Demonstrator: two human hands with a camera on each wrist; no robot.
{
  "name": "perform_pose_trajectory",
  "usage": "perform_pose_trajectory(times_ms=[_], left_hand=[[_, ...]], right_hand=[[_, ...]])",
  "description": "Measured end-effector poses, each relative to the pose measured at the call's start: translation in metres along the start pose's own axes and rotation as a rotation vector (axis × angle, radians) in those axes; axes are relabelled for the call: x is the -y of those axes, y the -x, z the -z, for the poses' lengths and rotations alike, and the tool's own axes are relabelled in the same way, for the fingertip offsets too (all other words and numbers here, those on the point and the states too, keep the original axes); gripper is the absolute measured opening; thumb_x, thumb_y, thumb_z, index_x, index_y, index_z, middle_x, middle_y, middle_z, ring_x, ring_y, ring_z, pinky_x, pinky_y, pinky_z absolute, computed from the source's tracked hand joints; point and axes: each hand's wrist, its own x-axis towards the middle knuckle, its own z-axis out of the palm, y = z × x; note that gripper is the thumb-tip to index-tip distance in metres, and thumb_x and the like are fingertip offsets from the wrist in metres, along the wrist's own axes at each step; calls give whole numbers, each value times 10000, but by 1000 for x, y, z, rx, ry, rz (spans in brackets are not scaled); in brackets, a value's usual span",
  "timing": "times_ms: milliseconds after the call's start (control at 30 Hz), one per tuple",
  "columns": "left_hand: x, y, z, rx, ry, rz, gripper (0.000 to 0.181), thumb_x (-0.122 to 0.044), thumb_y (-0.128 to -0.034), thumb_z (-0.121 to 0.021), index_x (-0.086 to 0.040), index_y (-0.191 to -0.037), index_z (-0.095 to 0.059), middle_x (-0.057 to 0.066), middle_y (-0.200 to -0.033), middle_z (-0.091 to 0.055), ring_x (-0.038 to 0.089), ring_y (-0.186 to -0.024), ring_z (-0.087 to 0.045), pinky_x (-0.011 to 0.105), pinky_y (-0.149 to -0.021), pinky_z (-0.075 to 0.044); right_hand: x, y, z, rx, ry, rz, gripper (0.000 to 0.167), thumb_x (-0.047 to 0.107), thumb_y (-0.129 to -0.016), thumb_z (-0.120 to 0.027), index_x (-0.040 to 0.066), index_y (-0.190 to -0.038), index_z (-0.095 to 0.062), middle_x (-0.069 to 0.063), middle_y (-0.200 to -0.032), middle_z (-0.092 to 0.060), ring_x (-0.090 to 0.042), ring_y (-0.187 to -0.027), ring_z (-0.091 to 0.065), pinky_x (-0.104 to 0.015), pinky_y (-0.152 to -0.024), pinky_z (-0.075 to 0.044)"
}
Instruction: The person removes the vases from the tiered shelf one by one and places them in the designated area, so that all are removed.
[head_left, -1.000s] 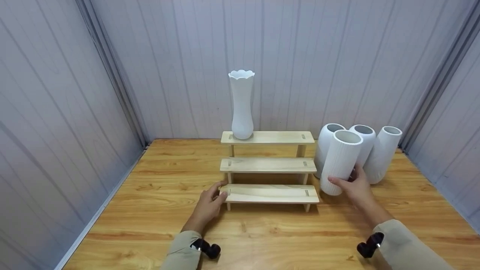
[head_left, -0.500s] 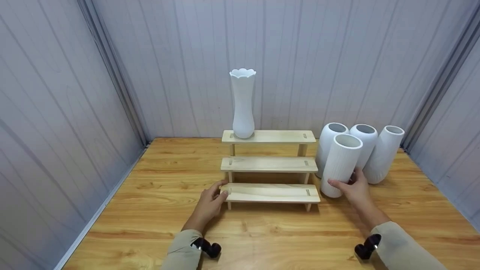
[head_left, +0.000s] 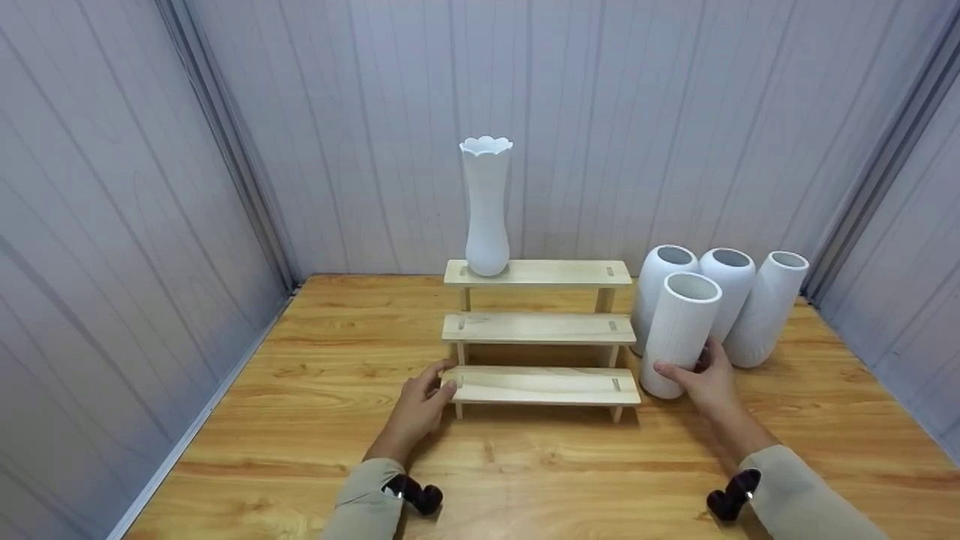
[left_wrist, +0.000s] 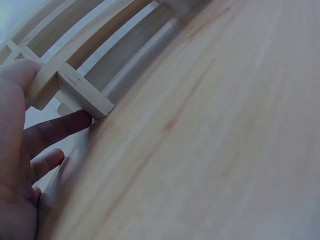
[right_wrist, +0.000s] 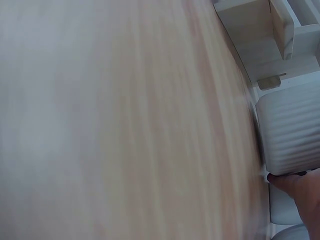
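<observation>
A white ribbed cylindrical vase (head_left: 681,334) stands or hovers just right of the three-step wooden stand (head_left: 540,386); whether its base touches the table I cannot tell. My right hand (head_left: 712,382) grips it low down, thumb on the near side, other fingers mostly hidden behind. In the right wrist view the ribbed vase (right_wrist: 292,132) is close to the stand's end. My left hand (head_left: 416,405) holds the left end of the lowest step. The left wrist view shows its thumb on the step and a finger (left_wrist: 60,130) by the leg.
On the top step's left end stands a tall white vase (head_left: 486,210) with a scalloped rim. Several other white vases crowd behind my right hand, among them a tapered vase (head_left: 769,311) at far right. Panelled walls (head_left: 360,135) border the wooden table (head_left: 337,337).
The ribbed vase has come down slightly and toward me in my right hand, which stays round it. My left hand keeps its place on the stand.
</observation>
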Motion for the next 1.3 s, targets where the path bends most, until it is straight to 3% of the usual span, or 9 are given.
perform_pose_trajectory(times_ms=[333, 467, 733, 967, 1067, 1167, 1300], left_hand=[[2, -1, 1, 30, 15, -22, 367, -248, -1050, -559, -175, -1410, -563, 17, -763, -462, 71, -466, -402, 221, -459, -362], [2, -1, 1, 24, 3, -20, 372, -275, -1047, -565, -180, -1407, -567, 23, -793, -499, 77, -482, -423, 229, -470, -376], [1, -1, 1, -12, -46, -46, 381, -284, -1036, -582, -158, -1396, -584, 51, -859, -562, 153, -645, -489, 309, -617, -435], [2, -1, 1, -13, -49, -23, 408, -305, -1041, -572, -158, -1422, -566, 105, -1089, -652, 240, -973, -564, 405, -876, -459], [2, -1, 1, -6, -44, -29, 413, -296, -1043, -568, -148, -1428, -559, 141, -1177, -657, 287, -1053, -580, 452, -925, -466], [1, -1, 1, -3, -40, -30, 404, -288, -1045, -567, -149, -1424, -561, 144, -1177, -656, 279, -1030, -581, 437, -905, -476], [2, -1, 2, 11, -15, -34, 382, -256, -1046, -564, -151, -1414, -563, 84, -942, -617, 180, -712, -553, 311, -652, -476]], right_hand=[[-3, -1, -5, -29, -101, -27, 1028, 127, -822, -856, 50, -1584, -171, -207, -1553, -338, -287, -1393, -351, -423, -1135, -309], [-4, -2, -6, -25, -122, -43, 1044, 130, -825, -854, 61, -1594, -151, -207, -1568, -315, -293, -1406, -329, -441, -1156, -288], [-5, -4, -6, -20, -129, -32, 1043, 129, -834, -845, 42, -1592, -135, -220, -1583, -288, -323, -1424, -309, -471, -1181, -256], [-4, -4, -7, -10, -140, -39, 1034, 109, -842, -830, 22, -1588, -118, -230, -1590, -269, -329, -1438, -291, -467, -1193, -233], [-2, -3, -6, 1, -125, -30, 1027, 105, -851, -816, 6, -1583, -102, -239, -1591, -262, -331, -1442, -286, -462, -1197, -222], [-1, -2, -4, 8, -85, -6, 993, 92, -860, -797, -10, -1570, -110, -260, -1565, -287, -336, -1422, -311, -450, -1184, -240], [3, 6, -4, 0, 3, 6, 954, 112, -884, -757, -43, -1560, -102, -315, -1497, -319, -375, -1356, -362, -428, -1116, -307]])
